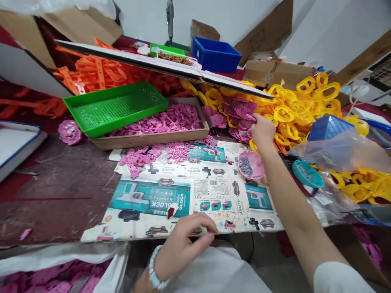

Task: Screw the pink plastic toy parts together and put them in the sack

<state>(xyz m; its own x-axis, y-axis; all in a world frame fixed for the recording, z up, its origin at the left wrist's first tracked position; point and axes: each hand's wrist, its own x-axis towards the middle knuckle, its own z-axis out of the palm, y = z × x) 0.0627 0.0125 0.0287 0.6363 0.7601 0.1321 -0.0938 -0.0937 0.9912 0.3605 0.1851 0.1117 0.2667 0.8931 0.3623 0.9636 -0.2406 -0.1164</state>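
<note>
Reaching: right hand [263,130] is touching pink plates [240,108] heaped beside the cardboard tray [152,139], closure unclear; left hand [187,237] is hovering half-curled, empty; a secure pinch seems needed next.

Pink pieces [240,107] of smooth plastic
</note>
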